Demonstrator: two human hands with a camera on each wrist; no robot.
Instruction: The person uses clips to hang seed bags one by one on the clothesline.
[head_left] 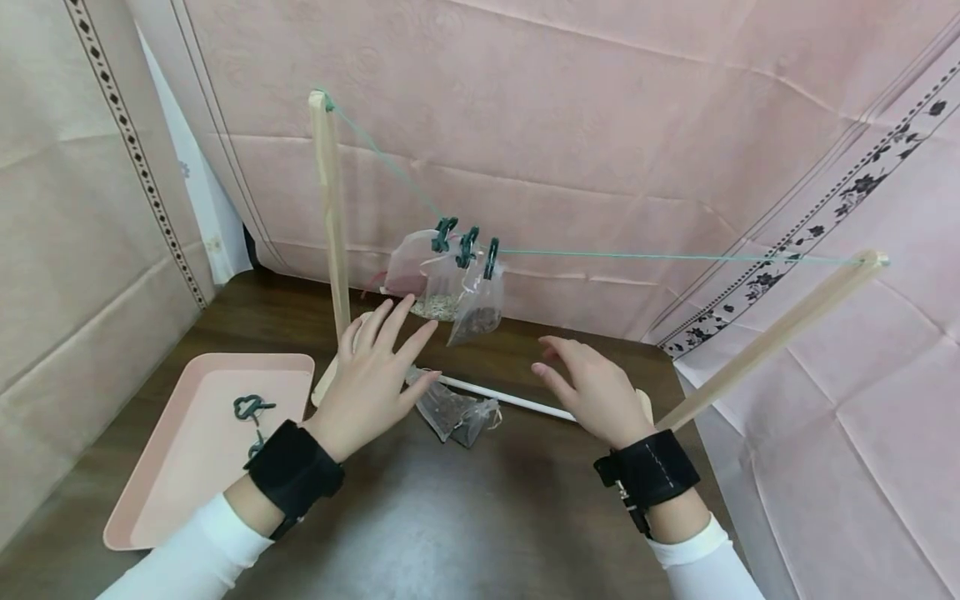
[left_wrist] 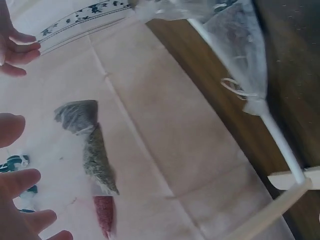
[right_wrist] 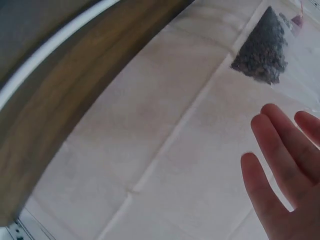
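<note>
My left hand (head_left: 367, 387), fingers spread and holding nothing, is over the table in front of the hanging bags. To the right, my right hand (head_left: 600, 392) hovers with relaxed fingers, also holding nothing. Three sheer bags hang side by side from a thin green line (head_left: 675, 257) by dark green clips (head_left: 467, 247). One bag (left_wrist: 103, 215) has red contents, the middle bag (head_left: 438, 305) pale greenish bits, and the right bag (right_wrist: 262, 47) dark bits. Below them, sheer pouches (head_left: 457, 410) with dark contents lie on the table, near my left thumb.
Two wooden posts, the left post (head_left: 330, 208) and the leaning right post (head_left: 780, 337), carry the line. A white rod (head_left: 517, 401) runs low between them. On the left, a pink tray (head_left: 202, 375) holds dark green clips (head_left: 253, 407). Pink patterned cloth (head_left: 600, 108) stands behind.
</note>
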